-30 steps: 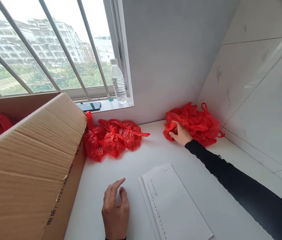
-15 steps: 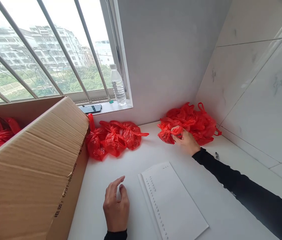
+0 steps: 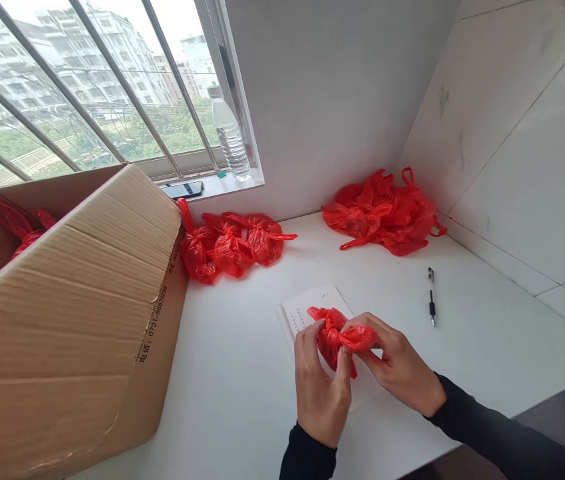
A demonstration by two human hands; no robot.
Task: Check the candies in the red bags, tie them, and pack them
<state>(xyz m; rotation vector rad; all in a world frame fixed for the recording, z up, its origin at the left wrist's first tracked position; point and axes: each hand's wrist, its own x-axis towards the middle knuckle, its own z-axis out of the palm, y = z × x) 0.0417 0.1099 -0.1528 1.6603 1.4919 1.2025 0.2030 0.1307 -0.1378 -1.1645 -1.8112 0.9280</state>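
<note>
A small red plastic bag (image 3: 329, 343), knotted at the top, is held up over the notebook (image 3: 294, 312). My left hand (image 3: 319, 387) closes on the bag's left and near side, fingers and thumb curled around it. With its fingers pinched, my right hand (image 3: 395, 360) grips the bag by the knot and a loose handle end. What lies inside the bag is hidden. Much of the notebook, with handwritten lines down its left side, is covered by my hands and the bag.
Several red bags (image 3: 387, 213) are heaped by the tiled wall. Three more tied bags (image 3: 232, 247) sit beside a large cardboard box (image 3: 87, 300) on the left, which holds red bags too. A pen (image 3: 431, 298) lies right. A water bottle (image 3: 231, 137) and phone (image 3: 185, 189) rest on the windowsill.
My right hand has brought one red bag from the heap to above the notebook. My left hand has moved right and taken hold of it. The pen is now fully visible.
</note>
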